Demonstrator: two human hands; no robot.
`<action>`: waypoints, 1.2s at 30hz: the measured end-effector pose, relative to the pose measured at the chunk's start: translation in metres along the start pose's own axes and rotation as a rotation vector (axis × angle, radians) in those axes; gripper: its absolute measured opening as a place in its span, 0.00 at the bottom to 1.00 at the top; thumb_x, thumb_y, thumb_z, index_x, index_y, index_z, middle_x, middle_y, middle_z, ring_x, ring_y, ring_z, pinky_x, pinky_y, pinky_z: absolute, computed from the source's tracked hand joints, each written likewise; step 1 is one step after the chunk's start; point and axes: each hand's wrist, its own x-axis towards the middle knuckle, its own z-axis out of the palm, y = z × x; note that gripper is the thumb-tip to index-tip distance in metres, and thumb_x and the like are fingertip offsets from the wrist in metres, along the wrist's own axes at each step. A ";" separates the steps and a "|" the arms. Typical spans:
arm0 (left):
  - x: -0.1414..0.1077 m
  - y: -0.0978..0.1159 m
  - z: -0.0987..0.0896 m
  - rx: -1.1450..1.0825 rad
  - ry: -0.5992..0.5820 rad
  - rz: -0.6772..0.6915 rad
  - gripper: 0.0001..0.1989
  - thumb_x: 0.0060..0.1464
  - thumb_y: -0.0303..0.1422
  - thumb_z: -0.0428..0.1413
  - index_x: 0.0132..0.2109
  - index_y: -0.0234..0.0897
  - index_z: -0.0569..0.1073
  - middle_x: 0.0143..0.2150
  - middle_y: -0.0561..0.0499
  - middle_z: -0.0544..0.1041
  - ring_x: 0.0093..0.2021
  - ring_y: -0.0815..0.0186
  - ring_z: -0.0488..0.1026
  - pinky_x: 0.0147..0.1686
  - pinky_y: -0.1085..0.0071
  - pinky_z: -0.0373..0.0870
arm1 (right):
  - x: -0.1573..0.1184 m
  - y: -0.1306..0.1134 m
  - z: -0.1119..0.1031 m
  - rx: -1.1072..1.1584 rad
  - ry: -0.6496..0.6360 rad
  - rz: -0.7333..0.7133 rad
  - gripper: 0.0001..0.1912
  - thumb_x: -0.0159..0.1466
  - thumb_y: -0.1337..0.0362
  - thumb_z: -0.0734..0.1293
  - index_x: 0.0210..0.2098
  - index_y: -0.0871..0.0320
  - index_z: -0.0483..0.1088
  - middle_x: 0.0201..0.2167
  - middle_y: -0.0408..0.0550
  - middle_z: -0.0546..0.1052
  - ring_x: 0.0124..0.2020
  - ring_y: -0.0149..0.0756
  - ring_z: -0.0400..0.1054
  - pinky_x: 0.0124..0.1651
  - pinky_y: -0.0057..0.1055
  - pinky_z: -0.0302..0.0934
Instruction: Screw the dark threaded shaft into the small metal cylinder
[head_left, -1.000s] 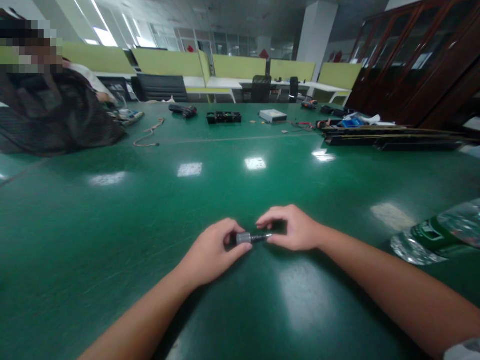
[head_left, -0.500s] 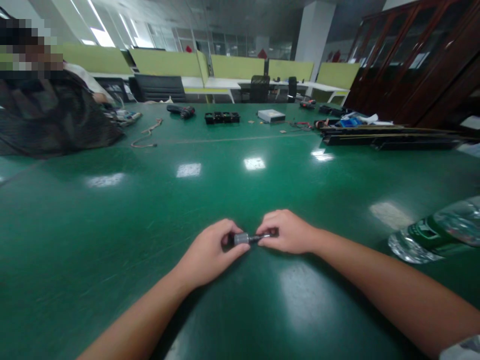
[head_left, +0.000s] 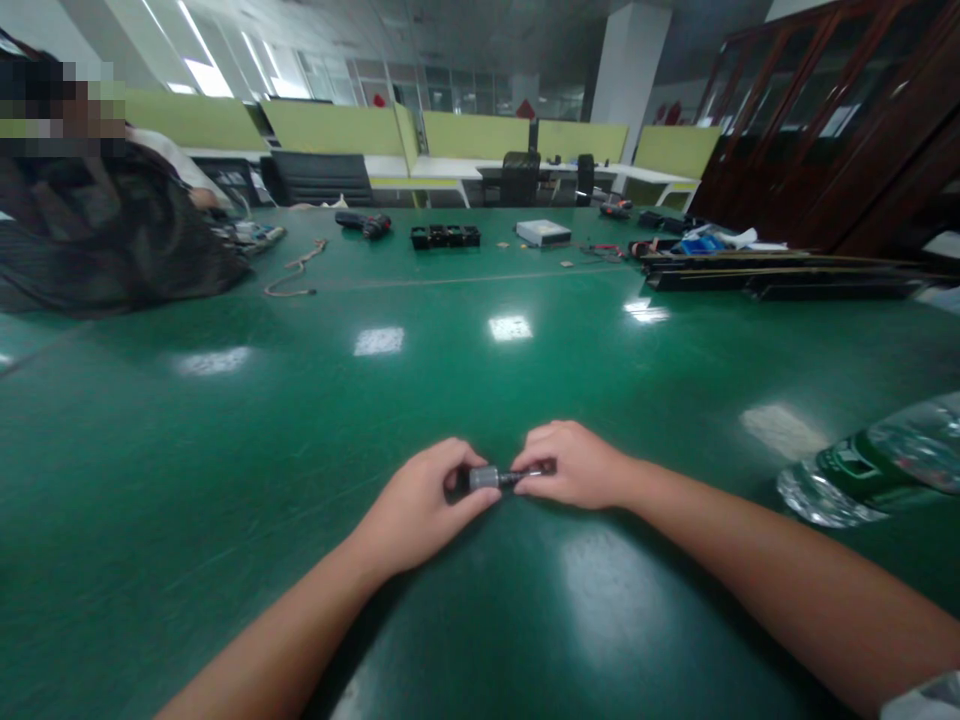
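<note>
Low over the green table (head_left: 420, 390), my left hand (head_left: 416, 505) is closed on a short grey cylindrical part (head_left: 484, 478), gripped between thumb and fingers. A thin dark shaft (head_left: 508, 477) sticks out from its right side. My right hand (head_left: 574, 465) pinches the far end of that shaft, where a shiny metal piece (head_left: 535, 470) shows between the fingertips. Both hands lie close together with the part held level between them. My fingers hide its two ends, so its exact kind is unclear.
A clear plastic bottle (head_left: 877, 465) lies at the right. Further back are a power drill (head_left: 364, 223), a row of black blocks (head_left: 445, 236), a white box (head_left: 543, 233), a cable (head_left: 296, 270) and stacked dark strips (head_left: 787, 275). A dark bag (head_left: 120, 235) stands at left, near a person.
</note>
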 end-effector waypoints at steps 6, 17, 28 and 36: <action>0.000 0.002 -0.001 -0.004 -0.005 -0.003 0.12 0.57 0.42 0.58 0.41 0.39 0.76 0.33 0.52 0.74 0.33 0.62 0.70 0.34 0.68 0.63 | 0.001 -0.001 -0.002 -0.005 -0.021 0.014 0.07 0.61 0.63 0.73 0.38 0.58 0.80 0.29 0.44 0.77 0.31 0.31 0.69 0.35 0.26 0.57; -0.001 0.001 -0.001 -0.005 0.001 0.000 0.12 0.58 0.43 0.58 0.42 0.38 0.75 0.34 0.52 0.74 0.33 0.63 0.70 0.34 0.69 0.63 | 0.000 -0.002 -0.006 0.015 -0.036 0.025 0.07 0.61 0.63 0.73 0.37 0.59 0.80 0.29 0.45 0.76 0.30 0.31 0.68 0.35 0.26 0.57; -0.011 -0.005 -0.024 -0.090 0.114 -0.099 0.28 0.52 0.49 0.61 0.55 0.38 0.70 0.42 0.49 0.75 0.41 0.59 0.74 0.43 0.63 0.72 | -0.002 -0.003 -0.007 0.061 -0.041 0.072 0.08 0.60 0.65 0.73 0.39 0.59 0.81 0.30 0.46 0.77 0.30 0.30 0.69 0.34 0.26 0.58; -0.077 -0.057 -0.145 0.265 0.351 -0.546 0.33 0.56 0.51 0.57 0.58 0.30 0.69 0.54 0.42 0.73 0.52 0.52 0.73 0.55 0.54 0.70 | -0.004 -0.004 -0.004 0.088 -0.020 0.113 0.07 0.60 0.65 0.73 0.38 0.58 0.81 0.29 0.45 0.77 0.28 0.30 0.68 0.32 0.26 0.57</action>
